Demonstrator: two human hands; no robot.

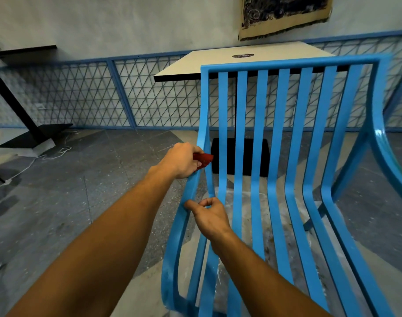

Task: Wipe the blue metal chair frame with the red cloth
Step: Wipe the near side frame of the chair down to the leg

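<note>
Right hand point(209, 216) on away-pointing chair frame point(287, 64)

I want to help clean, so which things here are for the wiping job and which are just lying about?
For the job: red cloth, held in the left hand; blue chair frame, gripped by the right hand.
Just there: white table; wall hanging; mesh railing; black stand.

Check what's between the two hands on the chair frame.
Head view: just a bare stretch of side rail on the blue chair frame, between the left hand gripping the red cloth and the right hand gripping the frame lower down.
</note>
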